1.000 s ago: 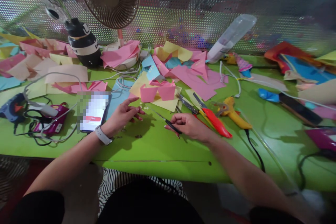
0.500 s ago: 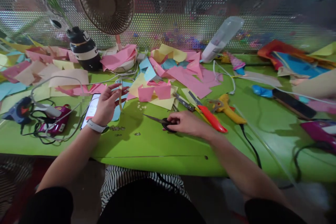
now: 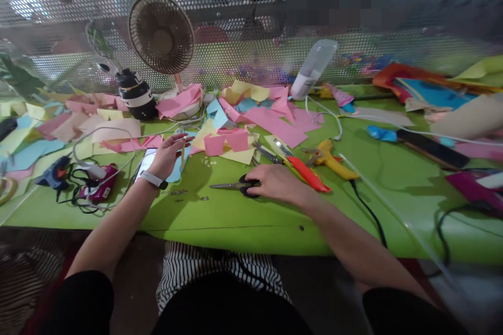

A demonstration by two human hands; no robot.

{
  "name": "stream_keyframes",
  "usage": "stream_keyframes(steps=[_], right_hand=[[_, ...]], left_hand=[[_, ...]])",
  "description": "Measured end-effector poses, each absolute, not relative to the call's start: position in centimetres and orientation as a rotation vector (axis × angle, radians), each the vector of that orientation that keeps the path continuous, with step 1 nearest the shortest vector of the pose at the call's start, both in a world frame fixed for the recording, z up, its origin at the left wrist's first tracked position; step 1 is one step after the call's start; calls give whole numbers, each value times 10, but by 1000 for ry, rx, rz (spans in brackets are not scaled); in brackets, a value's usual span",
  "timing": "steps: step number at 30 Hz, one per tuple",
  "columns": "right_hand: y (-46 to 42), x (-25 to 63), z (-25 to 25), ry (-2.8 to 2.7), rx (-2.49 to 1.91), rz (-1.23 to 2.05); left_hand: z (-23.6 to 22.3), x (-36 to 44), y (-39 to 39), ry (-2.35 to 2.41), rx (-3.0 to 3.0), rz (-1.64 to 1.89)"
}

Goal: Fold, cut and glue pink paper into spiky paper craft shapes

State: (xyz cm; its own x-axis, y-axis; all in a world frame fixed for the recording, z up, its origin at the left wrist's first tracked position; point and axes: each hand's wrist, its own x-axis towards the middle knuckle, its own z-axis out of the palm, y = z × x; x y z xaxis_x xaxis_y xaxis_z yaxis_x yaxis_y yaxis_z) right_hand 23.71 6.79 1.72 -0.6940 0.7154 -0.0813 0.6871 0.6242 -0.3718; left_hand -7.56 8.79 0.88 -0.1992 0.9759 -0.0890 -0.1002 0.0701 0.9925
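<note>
My left hand [image 3: 168, 154] is raised over the phone [image 3: 145, 159] and pinches a thin yellow paper strip [image 3: 182, 151] held upright. My right hand [image 3: 277, 182] rests on the green table [image 3: 236, 214], fingers closed on the black handles of small scissors [image 3: 234, 186], whose blades lie flat pointing left. Tiny paper scraps [image 3: 178, 192] lie between the two hands. A white watch is on my left wrist.
Pink, yellow and blue paper pieces [image 3: 275, 123] litter the table's back half. A small fan [image 3: 162, 36], a black bottle [image 3: 136, 95], a white spray bottle [image 3: 312, 69], an orange cutter [image 3: 305, 171], a yellow glue gun [image 3: 332, 159] and a tangle of cables with a blue glue gun [image 3: 53, 178] surround the hands.
My left hand picked up the yellow strip and lifted it over the phone. My right hand lowered the scissors flat onto the table. The view tilted up and back.
</note>
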Motion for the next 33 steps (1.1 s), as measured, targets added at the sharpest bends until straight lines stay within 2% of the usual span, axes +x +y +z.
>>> stream_keyframes(steps=[6,11,18,24,29,33], right_hand=[[64,238,31,-2839,-1197,504],[62,238,32,-2893,-1189,459],[69,240,37,-2957,-1270,664],[79,249,39,-2964,-1154,779],[97,280,44,-2661,-1232,909],[118,331,39,-2260,-1451,665]], left_hand=[[17,-70,102,1406,1064,1189],[16,-61,120,1436,1083,1211],[12,-57,143,1539,1164,1285],[0,-54,153,1517,1247,1412],[-2,-49,148,1586,1418,1432],[-1,-50,142,1568,1681,1414]])
